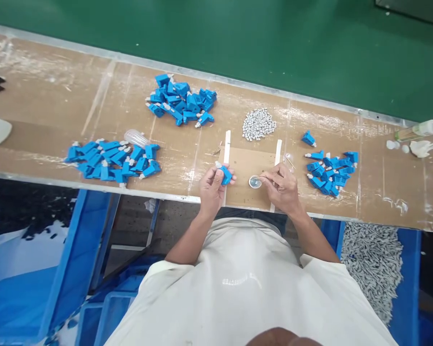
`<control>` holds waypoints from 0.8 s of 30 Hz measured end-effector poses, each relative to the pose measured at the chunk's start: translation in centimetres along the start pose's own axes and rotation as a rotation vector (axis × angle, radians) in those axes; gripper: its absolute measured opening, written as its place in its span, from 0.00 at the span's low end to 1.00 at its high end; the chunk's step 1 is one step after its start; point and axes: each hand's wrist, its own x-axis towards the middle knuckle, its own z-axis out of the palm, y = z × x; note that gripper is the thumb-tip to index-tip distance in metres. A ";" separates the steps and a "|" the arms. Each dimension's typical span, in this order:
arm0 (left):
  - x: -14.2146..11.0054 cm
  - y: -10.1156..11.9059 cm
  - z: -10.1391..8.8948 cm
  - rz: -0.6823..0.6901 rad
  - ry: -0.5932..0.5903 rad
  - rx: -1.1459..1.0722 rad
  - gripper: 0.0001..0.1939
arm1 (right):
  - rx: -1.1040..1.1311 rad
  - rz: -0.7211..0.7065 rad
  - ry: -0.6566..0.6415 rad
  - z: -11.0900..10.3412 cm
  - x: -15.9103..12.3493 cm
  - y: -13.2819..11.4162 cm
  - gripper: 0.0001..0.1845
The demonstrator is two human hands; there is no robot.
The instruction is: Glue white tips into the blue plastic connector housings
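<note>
In my left hand (212,188) is a small blue plastic part (225,175) with a whitish tip, gripped between thumb and fingers. My right hand (282,186) pinches a thin stick (262,178), whose end reaches into a small round dish (254,181) of clear bluish stuff. The dish sits on a brown board (250,161) between two white tape strips. Beyond it lies a heap of small grey pieces (259,124). To the right of my right hand is a group of similar blue parts (332,172), with a single blue part (309,139) just behind.
Two more piles of blue parts lie at the back (182,101) and left (111,159), the latter beside clear plastic cups (136,138). A bottle (427,128) stands far right. Below the bench edge are a bin of grey pieces (373,264) and a blue crate (65,269).
</note>
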 end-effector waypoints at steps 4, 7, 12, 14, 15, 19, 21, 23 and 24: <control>0.0 0.0 0.0 -0.001 -0.017 -0.013 0.24 | 0.001 -0.015 -0.037 -0.4 0.5 -0.1 0.15; 0.0 0.0 -0.1 -0.003 -0.027 0.001 0.24 | 0.021 0.018 -0.055 -0.5 0.7 -0.1 0.15; 0.0 0.4 -0.1 -0.036 -0.074 -0.005 0.23 | 0.114 0.081 -0.079 -0.9 1.0 -0.1 0.12; -0.2 0.6 0.0 -0.073 -0.086 -0.021 0.23 | 0.178 0.128 -0.040 -1.1 1.2 -0.1 0.12; -0.3 0.6 0.2 -0.098 -0.091 -0.028 0.22 | 0.218 0.163 -0.015 -1.3 1.3 -0.1 0.12; -1.0 0.8 0.9 -0.196 -0.134 -0.038 0.21 | 0.395 0.327 0.016 -2.1 1.5 0.0 0.16; -1.2 0.9 1.3 -0.223 -0.160 -0.034 0.22 | 0.453 0.368 0.023 -2.3 1.5 -0.1 0.18; -1.3 0.9 1.6 -0.236 -0.166 -0.022 0.23 | 0.487 0.372 0.043 -2.5 1.5 -0.4 0.20; -1.2 0.9 1.8 -0.244 -0.165 -0.018 0.23 | 0.501 0.370 0.053 -2.6 1.5 -0.6 0.20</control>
